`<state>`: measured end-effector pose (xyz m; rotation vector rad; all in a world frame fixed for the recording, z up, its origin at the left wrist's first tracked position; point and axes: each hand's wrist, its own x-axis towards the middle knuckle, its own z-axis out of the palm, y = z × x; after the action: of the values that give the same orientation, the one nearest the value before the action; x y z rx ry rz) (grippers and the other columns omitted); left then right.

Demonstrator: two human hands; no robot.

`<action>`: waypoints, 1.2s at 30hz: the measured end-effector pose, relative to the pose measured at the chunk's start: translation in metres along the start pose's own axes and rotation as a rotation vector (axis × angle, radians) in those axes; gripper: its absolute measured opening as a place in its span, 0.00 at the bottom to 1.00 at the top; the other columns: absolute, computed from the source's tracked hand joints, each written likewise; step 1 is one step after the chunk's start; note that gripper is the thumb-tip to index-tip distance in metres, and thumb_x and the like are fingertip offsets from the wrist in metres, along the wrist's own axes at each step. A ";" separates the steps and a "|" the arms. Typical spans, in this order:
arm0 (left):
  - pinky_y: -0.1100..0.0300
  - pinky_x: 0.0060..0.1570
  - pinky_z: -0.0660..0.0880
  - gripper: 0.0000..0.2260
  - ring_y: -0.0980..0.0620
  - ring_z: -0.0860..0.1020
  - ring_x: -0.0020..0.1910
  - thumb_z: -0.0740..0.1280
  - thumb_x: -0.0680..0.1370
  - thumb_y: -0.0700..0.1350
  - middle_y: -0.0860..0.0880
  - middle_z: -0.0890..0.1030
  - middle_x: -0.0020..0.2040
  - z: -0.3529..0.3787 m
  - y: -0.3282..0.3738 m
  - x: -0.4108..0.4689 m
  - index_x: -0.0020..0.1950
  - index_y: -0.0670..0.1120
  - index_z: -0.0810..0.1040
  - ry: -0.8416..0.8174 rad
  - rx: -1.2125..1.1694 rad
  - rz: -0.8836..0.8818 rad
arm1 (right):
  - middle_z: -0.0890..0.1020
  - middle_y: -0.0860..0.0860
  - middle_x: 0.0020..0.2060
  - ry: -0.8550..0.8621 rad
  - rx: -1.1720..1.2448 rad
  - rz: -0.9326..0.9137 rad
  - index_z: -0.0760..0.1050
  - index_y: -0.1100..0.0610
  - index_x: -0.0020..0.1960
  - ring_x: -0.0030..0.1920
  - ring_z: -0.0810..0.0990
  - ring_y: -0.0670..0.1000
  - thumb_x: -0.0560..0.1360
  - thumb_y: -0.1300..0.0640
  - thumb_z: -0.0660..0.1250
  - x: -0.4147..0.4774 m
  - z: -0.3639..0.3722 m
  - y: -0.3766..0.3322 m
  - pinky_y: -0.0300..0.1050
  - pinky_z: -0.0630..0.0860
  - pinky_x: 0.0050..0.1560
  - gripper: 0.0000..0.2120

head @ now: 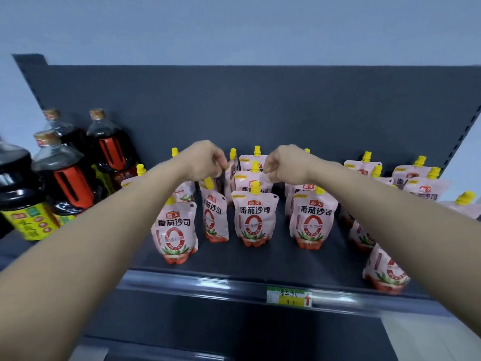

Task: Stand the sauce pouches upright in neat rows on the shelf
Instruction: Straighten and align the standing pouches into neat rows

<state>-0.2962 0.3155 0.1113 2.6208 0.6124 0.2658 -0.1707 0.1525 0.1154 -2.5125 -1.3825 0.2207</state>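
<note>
Several pink tomato sauce pouches with yellow caps stand on the dark shelf [260, 267]. A front row shows a left pouch [175, 230], a narrow turned pouch [215, 212], a middle pouch [255, 217] and a right pouch [311, 220]. More pouches stand behind and at the right [416, 178]. My left hand [205, 158] reaches over the back rows with fingers curled, pinching the top edge of a turned pouch [231, 173]. My right hand [283, 165] is curled and pinches the top corner of a pouch in the second row [247, 178].
Large dark soy sauce bottles [70, 178] with red handles stand at the left of the shelf. A green and yellow price tag [289, 297] sits on the shelf's front rail. The dark back panel [260, 105] rises behind the pouches. One pouch [385, 272] stands near the front right edge.
</note>
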 end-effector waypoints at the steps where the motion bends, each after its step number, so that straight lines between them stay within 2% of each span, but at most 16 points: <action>1: 0.62 0.46 0.73 0.09 0.52 0.77 0.40 0.68 0.72 0.33 0.52 0.79 0.36 -0.004 -0.007 0.004 0.50 0.42 0.82 0.009 0.009 -0.004 | 0.82 0.54 0.57 0.007 0.006 -0.031 0.79 0.61 0.59 0.59 0.79 0.54 0.75 0.60 0.69 -0.001 0.000 -0.008 0.47 0.75 0.61 0.13; 4: 0.59 0.51 0.75 0.07 0.49 0.79 0.43 0.71 0.72 0.36 0.45 0.82 0.42 -0.010 -0.018 0.002 0.49 0.41 0.82 0.009 0.018 -0.001 | 0.82 0.55 0.56 0.006 -0.012 -0.043 0.80 0.62 0.57 0.58 0.79 0.55 0.75 0.60 0.68 0.009 0.007 -0.016 0.46 0.76 0.59 0.12; 6: 0.55 0.54 0.76 0.08 0.46 0.81 0.45 0.73 0.72 0.42 0.43 0.84 0.45 -0.008 -0.020 0.003 0.49 0.41 0.82 0.019 -0.008 -0.012 | 0.83 0.57 0.56 -0.007 -0.026 -0.035 0.80 0.63 0.57 0.57 0.80 0.58 0.74 0.58 0.69 0.015 0.013 -0.016 0.51 0.77 0.59 0.13; 8: 0.53 0.55 0.75 0.13 0.48 0.80 0.47 0.73 0.72 0.50 0.45 0.84 0.47 -0.003 -0.023 0.001 0.49 0.42 0.83 -0.028 -0.041 -0.006 | 0.83 0.59 0.54 -0.016 -0.086 -0.007 0.79 0.63 0.57 0.56 0.80 0.60 0.74 0.56 0.68 0.019 0.019 -0.015 0.52 0.78 0.56 0.15; 10: 0.56 0.52 0.74 0.15 0.51 0.79 0.46 0.73 0.70 0.53 0.48 0.83 0.46 0.005 -0.022 -0.003 0.49 0.44 0.83 -0.119 -0.067 0.005 | 0.83 0.59 0.54 -0.032 -0.133 0.024 0.77 0.62 0.60 0.56 0.79 0.61 0.74 0.55 0.67 0.022 0.024 -0.011 0.48 0.77 0.51 0.17; 13: 0.54 0.50 0.75 0.13 0.51 0.78 0.42 0.76 0.68 0.48 0.47 0.82 0.44 0.020 -0.024 -0.001 0.49 0.43 0.82 -0.197 -0.008 0.000 | 0.80 0.58 0.51 -0.082 -0.189 0.068 0.75 0.62 0.58 0.52 0.77 0.60 0.74 0.54 0.68 0.026 0.028 -0.003 0.46 0.74 0.49 0.17; 15: 0.54 0.48 0.76 0.11 0.50 0.77 0.40 0.76 0.69 0.43 0.44 0.82 0.43 0.031 -0.026 0.002 0.48 0.40 0.82 -0.205 0.049 -0.008 | 0.76 0.56 0.45 -0.085 -0.203 0.086 0.73 0.61 0.50 0.47 0.73 0.59 0.74 0.52 0.68 0.027 0.030 0.000 0.46 0.70 0.46 0.12; 17: 0.57 0.42 0.74 0.10 0.49 0.75 0.39 0.74 0.70 0.40 0.44 0.79 0.40 0.040 -0.024 0.002 0.47 0.36 0.81 -0.223 0.041 -0.016 | 0.74 0.56 0.43 -0.066 -0.198 0.107 0.71 0.59 0.45 0.45 0.70 0.58 0.76 0.52 0.66 0.028 0.032 0.000 0.47 0.66 0.46 0.10; 19: 0.60 0.38 0.70 0.06 0.48 0.72 0.37 0.73 0.72 0.39 0.45 0.76 0.38 0.044 -0.027 0.001 0.43 0.36 0.80 -0.213 0.045 -0.019 | 0.72 0.55 0.38 -0.042 -0.230 0.111 0.70 0.60 0.45 0.45 0.69 0.57 0.77 0.54 0.63 0.029 0.035 -0.006 0.48 0.62 0.47 0.08; 21: 0.62 0.33 0.67 0.06 0.50 0.69 0.33 0.72 0.72 0.38 0.45 0.73 0.34 0.046 -0.032 0.003 0.37 0.39 0.77 -0.185 0.051 -0.013 | 0.69 0.53 0.32 -0.019 -0.285 0.105 0.70 0.60 0.45 0.43 0.70 0.57 0.79 0.57 0.60 0.031 0.039 -0.012 0.50 0.63 0.47 0.06; 23: 0.63 0.30 0.64 0.10 0.51 0.66 0.30 0.71 0.73 0.38 0.47 0.70 0.31 0.046 -0.037 0.004 0.33 0.41 0.74 -0.169 0.045 0.004 | 0.69 0.53 0.32 -0.001 -0.331 0.089 0.72 0.60 0.46 0.43 0.70 0.57 0.79 0.60 0.59 0.031 0.040 -0.016 0.53 0.68 0.50 0.06; 28: 0.63 0.30 0.63 0.09 0.51 0.65 0.30 0.71 0.72 0.37 0.48 0.68 0.29 0.045 -0.048 0.005 0.34 0.40 0.74 -0.133 0.023 0.016 | 0.71 0.53 0.32 0.007 -0.329 0.093 0.77 0.63 0.50 0.41 0.73 0.58 0.77 0.62 0.62 0.023 0.039 -0.024 0.54 0.73 0.49 0.07; 30: 0.62 0.31 0.64 0.10 0.52 0.65 0.29 0.72 0.72 0.38 0.48 0.68 0.28 0.046 -0.050 0.002 0.33 0.40 0.74 -0.115 0.016 0.019 | 0.75 0.55 0.36 0.019 -0.295 0.103 0.78 0.64 0.50 0.40 0.74 0.58 0.76 0.61 0.63 0.016 0.035 -0.023 0.46 0.71 0.38 0.08; 32: 0.61 0.35 0.66 0.07 0.50 0.67 0.31 0.72 0.72 0.38 0.47 0.70 0.30 0.048 -0.047 -0.001 0.34 0.40 0.77 -0.094 0.022 0.029 | 0.75 0.56 0.38 0.015 -0.271 0.096 0.78 0.64 0.49 0.40 0.73 0.57 0.76 0.61 0.64 0.007 0.030 -0.021 0.43 0.67 0.32 0.08; 34: 0.61 0.39 0.67 0.03 0.51 0.70 0.33 0.71 0.72 0.37 0.48 0.73 0.30 0.050 -0.042 -0.005 0.39 0.40 0.81 -0.073 0.020 0.023 | 0.78 0.59 0.39 -0.008 -0.241 0.092 0.78 0.66 0.47 0.41 0.75 0.58 0.74 0.60 0.65 -0.003 0.023 -0.016 0.43 0.69 0.34 0.08; 36: 0.61 0.42 0.68 0.04 0.52 0.72 0.38 0.70 0.73 0.36 0.51 0.73 0.31 0.053 -0.032 -0.007 0.38 0.41 0.81 -0.069 0.035 0.024 | 0.80 0.60 0.42 -0.028 -0.234 0.110 0.80 0.67 0.49 0.41 0.77 0.58 0.73 0.59 0.66 -0.016 0.016 -0.009 0.45 0.71 0.39 0.12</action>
<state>-0.3002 0.3184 0.0494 2.6602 0.5675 0.1721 -0.1907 0.1466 0.1031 -2.7900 -1.3520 0.1213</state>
